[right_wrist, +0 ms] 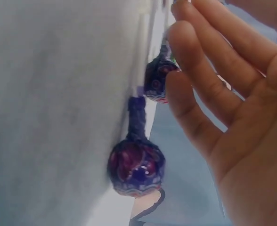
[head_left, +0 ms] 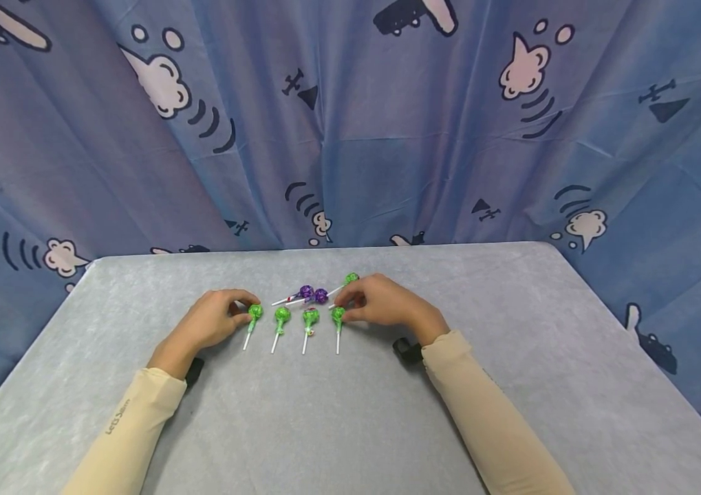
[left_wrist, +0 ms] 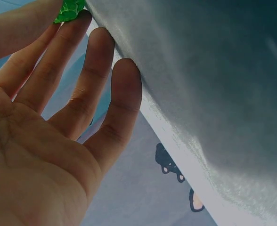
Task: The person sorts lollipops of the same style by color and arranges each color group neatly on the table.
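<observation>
Four-square to me lies a row of several green lollipops, sticks toward me. My left hand (head_left: 210,320) pinches the wrapped head of the leftmost green lollipop (head_left: 255,311) between thumb and fingers; its green wrapper (left_wrist: 71,10) shows at the top of the left wrist view. At the row's right end, my right hand (head_left: 384,301) holds another green lollipop (head_left: 338,315) by its head. Between them lie two more, a green lollipop (head_left: 282,315) and a green lollipop (head_left: 310,316). The right wrist view hides that hand's fingertip contact.
Behind the row, purple lollipops (head_left: 320,296) lie close together, sticks pointing left. One purple lollipop (right_wrist: 137,167) is near my right fingers. Another green lollipop (head_left: 351,278) lies beyond my right hand. A pale cloth covers the table (head_left: 325,426); a patterned blue curtain (head_left: 362,172) hangs behind.
</observation>
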Tool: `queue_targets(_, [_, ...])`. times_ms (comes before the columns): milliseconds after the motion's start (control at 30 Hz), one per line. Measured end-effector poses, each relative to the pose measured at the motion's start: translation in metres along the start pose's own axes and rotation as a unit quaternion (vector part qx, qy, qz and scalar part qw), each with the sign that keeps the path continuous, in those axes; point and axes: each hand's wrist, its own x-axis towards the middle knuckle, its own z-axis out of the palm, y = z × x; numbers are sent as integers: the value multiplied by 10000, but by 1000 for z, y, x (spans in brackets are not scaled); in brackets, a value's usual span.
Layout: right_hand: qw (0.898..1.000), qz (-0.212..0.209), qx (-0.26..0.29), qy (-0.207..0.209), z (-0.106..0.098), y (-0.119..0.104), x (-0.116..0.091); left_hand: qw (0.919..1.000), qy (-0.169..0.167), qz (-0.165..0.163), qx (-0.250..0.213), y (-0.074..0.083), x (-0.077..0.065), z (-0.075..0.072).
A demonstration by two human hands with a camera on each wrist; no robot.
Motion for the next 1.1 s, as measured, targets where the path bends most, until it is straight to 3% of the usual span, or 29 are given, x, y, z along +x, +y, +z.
queue_targets(300, [9977, 147, 15, 658, -10, 2, -3, 10000, -7, 12, 32, -1, 0, 1])
queue_targets(567, [9926, 689, -18, 1003, -14, 10, 0, 10000, 3, 9, 31, -1, 1, 1])
queue_targets(900, [9871, 1111, 165, 1144, -12, 22, 12, 10000, -48, 12, -20, -2, 2, 2])
queue_targets(1100, [9873, 1267, 85, 957, -10, 24, 18, 10000, -29, -17, 12, -2, 2, 1])
